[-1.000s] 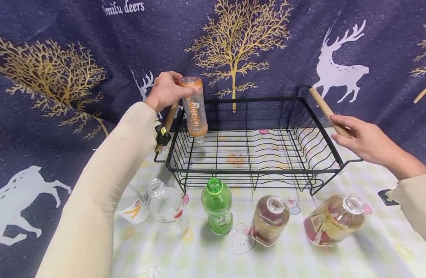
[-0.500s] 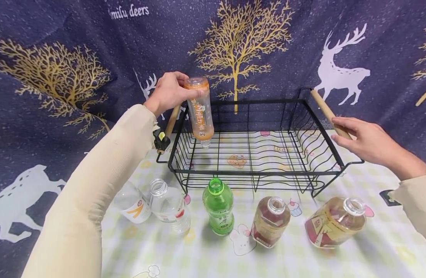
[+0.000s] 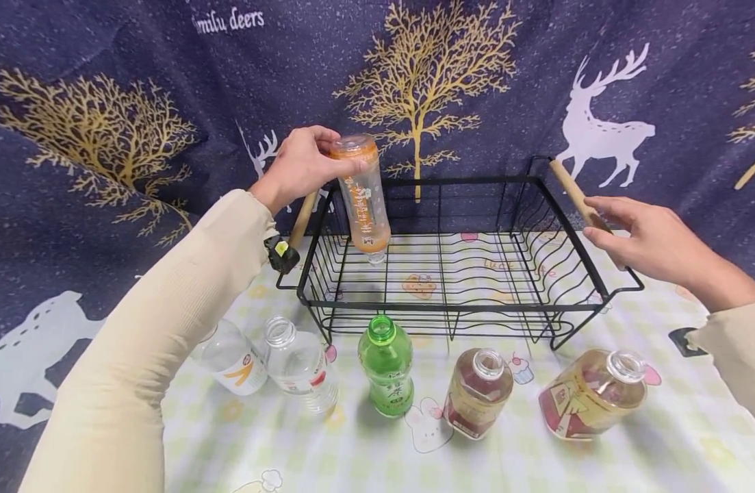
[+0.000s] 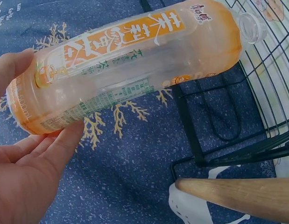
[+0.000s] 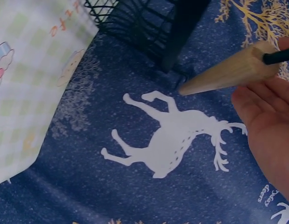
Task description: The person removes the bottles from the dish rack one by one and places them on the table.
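An upside-down plastic drink bottle (image 3: pixel 366 205) with an orange label hangs over the left part of the black wire dish rack (image 3: pixel 451 305). My left hand (image 3: pixel 300 164) grips it near its base, thumb on one side and fingers on the other. Its open, capless mouth points down close over the rack's wire floor. In the left wrist view the bottle (image 4: pixel 130 65) looks see-through, with no drink showing in it. My right hand (image 3: pixel 654 236) holds the rack's right wooden handle (image 3: pixel 571 185), thumb and fingers on either side of it.
In front of the rack stand a green bottle (image 3: pixel 386 370), a clear bottle (image 3: pixel 297 366) and two reddish-labelled bottles (image 3: pixel 478 394), all capless. Another clear bottle (image 3: pixel 238 370) is partly behind my left sleeve. A dark deer-print cloth (image 3: pixel 476 82) hangs behind the rack.
My left hand has carried the upside-down bottle a little to the right over the rack. My right hand has shifted slightly on the handle, showing more of its near end.
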A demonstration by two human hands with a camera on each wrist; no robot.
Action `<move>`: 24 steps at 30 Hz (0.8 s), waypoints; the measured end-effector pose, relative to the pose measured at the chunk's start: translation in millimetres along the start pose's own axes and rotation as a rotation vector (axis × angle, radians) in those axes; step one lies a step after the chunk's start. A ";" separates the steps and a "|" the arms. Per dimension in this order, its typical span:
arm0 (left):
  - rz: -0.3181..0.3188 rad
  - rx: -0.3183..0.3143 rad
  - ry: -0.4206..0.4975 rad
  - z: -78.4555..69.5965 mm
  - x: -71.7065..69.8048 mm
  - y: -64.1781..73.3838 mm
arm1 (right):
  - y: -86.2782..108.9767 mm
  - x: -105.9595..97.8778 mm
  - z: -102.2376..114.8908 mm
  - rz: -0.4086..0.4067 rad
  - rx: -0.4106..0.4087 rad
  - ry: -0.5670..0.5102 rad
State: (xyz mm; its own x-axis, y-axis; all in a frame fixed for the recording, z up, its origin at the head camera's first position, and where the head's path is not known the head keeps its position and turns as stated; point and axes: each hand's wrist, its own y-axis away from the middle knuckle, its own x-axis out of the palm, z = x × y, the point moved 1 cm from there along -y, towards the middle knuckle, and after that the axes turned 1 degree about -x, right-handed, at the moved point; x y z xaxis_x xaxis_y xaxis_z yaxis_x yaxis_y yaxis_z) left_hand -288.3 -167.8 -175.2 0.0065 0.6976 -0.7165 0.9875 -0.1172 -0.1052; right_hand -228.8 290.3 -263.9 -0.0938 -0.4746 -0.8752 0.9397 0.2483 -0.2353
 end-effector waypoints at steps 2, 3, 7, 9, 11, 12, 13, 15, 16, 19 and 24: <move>0.000 0.007 0.010 -0.4 -0.5 1.4 | -1.0 -2.1 3.1 0.011 0.004 -0.036; 0.000 0.009 0.018 -0.5 -0.7 2.0 | -1.5 -3.1 4.2 0.014 0.005 -0.060; -0.007 0.018 0.042 -1.6 -1.1 4.6 | -4.2 -5.9 7.8 0.024 -0.004 -0.145; -0.012 0.024 0.053 -2.8 -0.8 6.4 | -5.2 -7.2 9.7 0.024 -0.010 -0.172; -0.018 0.032 0.064 -3.9 -0.7 8.3 | -6.5 -7.9 12.4 0.036 -0.006 -0.192; -0.019 0.035 0.071 -4.7 -0.6 9.4 | -6.7 -8.5 13.8 0.041 0.000 -0.198; -0.021 0.041 0.077 -5.6 -0.3 10.3 | -6.9 -8.8 14.9 0.049 0.009 -0.202; -0.024 0.054 0.097 -7.8 0.5 11.9 | -7.0 -9.3 17.2 0.062 0.026 -0.213; -0.026 0.063 0.109 -8.8 1.1 12.5 | -7.0 -9.4 18.1 0.066 0.032 -0.216; -0.025 0.091 0.138 -11.8 3.3 15.2 | -6.7 -9.3 21.1 0.071 0.038 -0.240; -0.005 0.130 0.168 -14.3 7.2 20.7 | -6.6 -8.0 25.7 0.068 0.030 -0.276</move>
State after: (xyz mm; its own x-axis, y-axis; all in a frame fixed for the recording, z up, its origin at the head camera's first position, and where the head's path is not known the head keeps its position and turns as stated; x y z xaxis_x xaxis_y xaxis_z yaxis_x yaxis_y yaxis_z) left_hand -265.6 -155.0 -172.7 0.0383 0.8055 -0.5914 0.9591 -0.1957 -0.2044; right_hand -225.8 270.7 -244.5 0.0589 -0.6711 -0.7390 0.9505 0.2639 -0.1639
